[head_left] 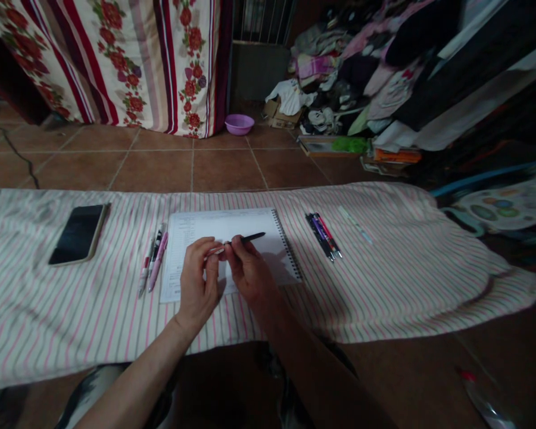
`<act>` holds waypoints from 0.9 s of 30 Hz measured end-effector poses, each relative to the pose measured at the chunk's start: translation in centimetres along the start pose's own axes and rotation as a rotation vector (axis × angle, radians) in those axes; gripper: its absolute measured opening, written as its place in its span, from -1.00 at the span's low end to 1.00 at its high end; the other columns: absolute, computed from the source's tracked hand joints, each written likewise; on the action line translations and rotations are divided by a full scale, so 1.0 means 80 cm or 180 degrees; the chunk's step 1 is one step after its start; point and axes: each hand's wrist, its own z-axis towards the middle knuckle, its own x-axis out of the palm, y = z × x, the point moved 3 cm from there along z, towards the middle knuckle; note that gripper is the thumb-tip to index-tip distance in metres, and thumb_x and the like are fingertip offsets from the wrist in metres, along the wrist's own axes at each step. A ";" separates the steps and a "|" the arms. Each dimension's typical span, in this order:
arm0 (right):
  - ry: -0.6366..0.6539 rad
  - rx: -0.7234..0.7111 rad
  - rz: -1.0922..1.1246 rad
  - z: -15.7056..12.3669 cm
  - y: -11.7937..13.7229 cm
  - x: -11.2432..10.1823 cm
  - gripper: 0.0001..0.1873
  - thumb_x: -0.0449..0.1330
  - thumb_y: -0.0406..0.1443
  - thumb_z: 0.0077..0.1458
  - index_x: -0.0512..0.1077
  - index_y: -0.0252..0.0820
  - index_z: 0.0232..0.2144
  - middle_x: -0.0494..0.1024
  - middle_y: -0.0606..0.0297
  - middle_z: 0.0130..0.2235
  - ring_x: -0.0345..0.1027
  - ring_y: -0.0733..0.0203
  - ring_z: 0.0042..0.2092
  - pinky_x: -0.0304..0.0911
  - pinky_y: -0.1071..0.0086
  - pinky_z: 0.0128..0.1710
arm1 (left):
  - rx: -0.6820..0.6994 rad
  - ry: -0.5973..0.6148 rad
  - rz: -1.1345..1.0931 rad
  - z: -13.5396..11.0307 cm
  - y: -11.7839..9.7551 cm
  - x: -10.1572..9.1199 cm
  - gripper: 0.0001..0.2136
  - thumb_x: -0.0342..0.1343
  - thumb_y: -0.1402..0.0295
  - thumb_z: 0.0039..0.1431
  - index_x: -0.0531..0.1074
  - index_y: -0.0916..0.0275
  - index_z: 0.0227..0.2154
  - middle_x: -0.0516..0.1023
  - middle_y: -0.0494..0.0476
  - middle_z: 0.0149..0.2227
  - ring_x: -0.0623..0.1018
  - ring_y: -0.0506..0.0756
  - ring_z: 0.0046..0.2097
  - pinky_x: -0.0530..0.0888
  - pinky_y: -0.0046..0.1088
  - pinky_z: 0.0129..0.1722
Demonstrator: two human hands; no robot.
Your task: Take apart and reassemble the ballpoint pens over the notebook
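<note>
Both my hands meet over a white spiral notebook [250, 229] lying on a striped cloth [384, 280]. My right hand [248, 271] pinches a black pen [250, 238] that points away to the right. My left hand [199, 280] has its fingers closed on the pen's near end, which looks pale. The pen hovers just above the page.
A dark phone [78, 233] lies at the left on the cloth. Several pens [153, 262] sit left of the notebook, a bunch of pens [323, 236] to its right, and a pale pen [355, 225] beyond. A purple bowl [239, 124] and piled clothes [361, 71] lie on the tiled floor behind.
</note>
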 end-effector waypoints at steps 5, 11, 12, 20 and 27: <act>0.0001 0.0242 0.0321 -0.004 0.010 0.009 -0.77 0.34 -0.31 -0.27 0.35 -0.17 -0.51 0.48 0.46 -0.50 0.45 0.38 -0.37 0.36 0.60 -0.32 | -0.1815 0.0315 -0.1332 0.000 0.002 -0.005 -0.74 -0.05 0.15 0.13 0.29 0.26 -0.27 0.32 -0.07 -0.61 0.33 -0.07 -0.63 0.23 -0.62 -0.70; 0.0167 0.0146 0.0164 -0.006 0.009 0.015 -0.74 0.36 -0.31 -0.31 0.36 -0.20 -0.51 0.48 0.46 -0.53 0.46 0.36 -0.40 0.37 0.60 -0.38 | -0.2951 0.0855 -0.2356 0.008 0.002 -0.013 -0.69 0.08 0.12 0.00 0.32 0.33 -0.51 0.31 -0.07 -0.70 0.19 -0.15 -0.75 0.02 -0.64 -0.78; 0.0178 0.0128 0.0151 -0.006 0.008 0.015 -0.74 0.37 -0.31 -0.31 0.37 -0.20 -0.51 0.48 0.46 -0.53 0.47 0.35 -0.40 0.38 0.60 -0.40 | -0.2960 0.0895 -0.2441 0.009 0.003 -0.014 -0.71 0.10 0.14 -0.01 0.33 0.33 -0.49 0.30 -0.08 -0.70 0.17 -0.16 -0.74 0.00 -0.65 -0.77; 0.0305 0.0260 0.0063 -0.009 0.011 0.018 -0.73 0.38 -0.30 -0.32 0.38 -0.21 -0.52 0.48 0.44 -0.49 0.48 0.28 -0.34 0.40 0.54 -0.38 | -0.2686 0.1095 -0.2380 0.011 0.003 -0.024 -0.79 0.11 0.26 0.04 0.36 0.35 -0.50 0.29 -0.08 -0.68 0.15 -0.18 -0.71 -0.02 -0.65 -0.75; 0.0366 0.0338 0.0028 -0.011 0.013 0.015 -0.70 0.39 -0.28 -0.35 0.38 -0.21 -0.51 0.51 0.42 -0.49 0.49 0.23 -0.32 0.39 0.53 -0.40 | -0.2570 0.1238 -0.1905 0.015 -0.002 -0.029 -0.77 0.13 0.24 0.00 0.39 0.34 -0.38 0.32 -0.07 -0.67 0.21 -0.15 -0.69 0.06 -0.64 -0.72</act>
